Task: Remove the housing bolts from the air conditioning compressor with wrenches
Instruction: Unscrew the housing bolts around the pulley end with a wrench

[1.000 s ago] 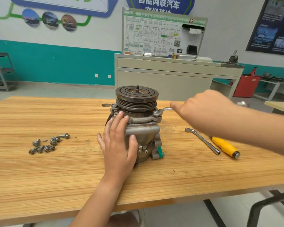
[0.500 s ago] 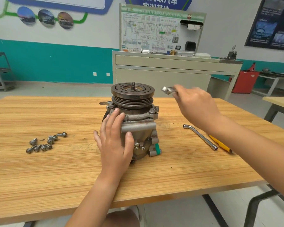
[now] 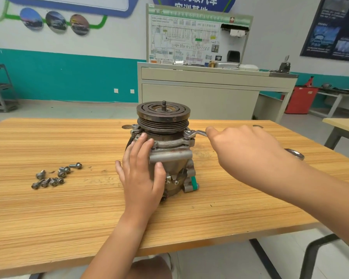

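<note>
The compressor [image 3: 165, 156] stood on end near the middle of the table [image 3: 69, 218], a bit closer to the far edge than the near one. The left hand [image 3: 141, 178] lay flat against its near side w/ fingers straight and spread, thumb on the body, bracing it, not gripping. The right hand [image 3: 246, 150] was closed over the wrench [image 3: 195, 133] handle. The grip itself was hidden under the back of the hand, but the handle ran straight into it. The wrench head sat on a bolt [image 3: 187, 136] at the right side of the flange, just below the pulley [image 3: 163, 115].

Risks, as I judged them:
- The wrench could slip off the bolt and round the head. Cause: the head looked only partly seated, and any pull not square to the bolt would do it.
- The compressor could tip or twist. Cause: it stood tall on a small base, was held by a flat palm only, and the pull came in high up.
- The knuckles could hit the pulley or flange if the bolt broke loose suddenly.
- The loose bolts [image 3: 54, 177], approx. a dozen or fewer, lay in a cluster toward the left edge and could roll if the table got jolted.

Orientation: the compressor's long axis was vertical, pulley end up, w/ the shaft stub pointing at the ceiling. The wrench's long axis was about level, head pointing left into the compressor and handle running out toward the right edge of the table.
</note>
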The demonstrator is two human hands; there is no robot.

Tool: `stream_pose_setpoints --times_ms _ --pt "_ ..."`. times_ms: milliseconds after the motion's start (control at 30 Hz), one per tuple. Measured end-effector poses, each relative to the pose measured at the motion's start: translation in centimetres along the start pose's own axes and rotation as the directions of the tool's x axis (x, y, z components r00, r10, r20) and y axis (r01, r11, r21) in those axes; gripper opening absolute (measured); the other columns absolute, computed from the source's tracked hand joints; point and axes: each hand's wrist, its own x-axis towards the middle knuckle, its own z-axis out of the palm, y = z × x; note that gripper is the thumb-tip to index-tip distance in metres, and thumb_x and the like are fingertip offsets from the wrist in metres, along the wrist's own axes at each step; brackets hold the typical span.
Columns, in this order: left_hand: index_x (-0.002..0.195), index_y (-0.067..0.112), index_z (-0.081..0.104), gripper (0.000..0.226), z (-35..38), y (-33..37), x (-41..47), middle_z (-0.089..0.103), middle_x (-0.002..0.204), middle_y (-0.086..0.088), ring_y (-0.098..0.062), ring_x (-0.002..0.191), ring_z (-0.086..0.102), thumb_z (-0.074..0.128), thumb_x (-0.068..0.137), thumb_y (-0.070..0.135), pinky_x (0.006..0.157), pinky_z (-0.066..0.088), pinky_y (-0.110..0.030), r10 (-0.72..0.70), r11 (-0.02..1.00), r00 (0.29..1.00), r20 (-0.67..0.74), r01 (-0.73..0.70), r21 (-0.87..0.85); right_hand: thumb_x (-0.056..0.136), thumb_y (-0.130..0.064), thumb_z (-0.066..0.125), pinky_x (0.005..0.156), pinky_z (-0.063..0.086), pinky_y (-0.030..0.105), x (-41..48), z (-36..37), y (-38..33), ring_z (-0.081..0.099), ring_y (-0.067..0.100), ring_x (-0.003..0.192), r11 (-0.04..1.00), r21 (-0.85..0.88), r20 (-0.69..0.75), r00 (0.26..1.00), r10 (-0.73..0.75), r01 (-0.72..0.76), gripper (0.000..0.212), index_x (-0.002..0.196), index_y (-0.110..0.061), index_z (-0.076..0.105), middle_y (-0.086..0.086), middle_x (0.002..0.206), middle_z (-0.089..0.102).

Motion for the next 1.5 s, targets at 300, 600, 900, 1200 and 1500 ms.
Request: stream_pose_setpoints --times_ms 300,600,900,1200,1500 --pt "0.132 0.032 0.034 0.046 -0.1 0.0 -0.1 0.033 0.144 0.01 -0.026 0.136 0.033 0.038 0.086 0.03 0.1 0.023 -0.071 0.007 1.0 1.0 0.014 -0.007 0.01 0.087 0.006 0.041 0.035 0.022 0.026 0.6 -1.1 -1.2 0.025 0.016 0.044 0.96 -0.21 0.111 0.98 -0.168 0.188 0.049 0.134 0.007 0.03 0.002 0.061 0.025" --pt "0.132 0.034 0.034 0.046 -0.1 -0.2 0.1 0.033 0.144 0.011 -0.021 0.136 0.03 0.038 0.086 0.032 0.1 0.023 -0.071 -0.001 1.0 1.0 0.022 0.001 0.0 0.088 -0.002 0.041 0.04 0.03 0.024 6.3 3.1 4.9 0.038 0.014 0.048 0.947 -0.194 -0.072 0.959 -0.275 0.257 0.043 0.128 -0.019 0.042 -0.002 0.063 0.046" --pt "0.132 0.034 0.034 0.046 0.0 -0.6 -0.1 0.032 0.143 0.012 -0.013 0.136 0.026 0.038 0.086 0.033 0.105 0.013 -0.072 0.0 1.0 1.0 0.019 0.0 0.012 0.079 0.006 0.064 0.045 0.054 0.039 9.7 9.0 2.2 0.068 0.031 0.07 0.886 0.198 -0.621 0.753 -0.218 0.419 0.024 0.103 0.007 0.065 0.019 0.083 0.07" --pt "0.132 0.033 0.034 0.045 0.1 -0.4 -0.1 0.028 0.142 0.021 -0.016 0.136 0.027 0.038 0.086 0.032 0.103 0.016 -0.073 0.008 1.0 1.0 0.005 -0.008 -0.002 0.093 -0.01 0.046 0.047 0.037 0.026 1.5 4.6 2.3 0.039 0.014 0.047 0.719 0.628 -0.659 0.694 0.289 0.298 0.042 0.135 -0.008 0.043 -0.002 0.058 0.045" --pt "0.132 0.034 0.033 0.046 0.0 -0.3 -0.1 0.032 0.143 0.014 -0.017 0.136 0.028 0.037 0.086 0.032 0.102 0.02 -0.071 -0.006 1.0 1.0 0.02 0.006 0.009 0.092 -0.007 0.036 0.042 0.014 0.029 -0.6 3.8 0.5 0.036 0.023 0.065 0.991 0.088 -0.108 0.988 0.113 -0.103 0.066 0.145 -0.023 0.001 -0.001 0.068 0.026"
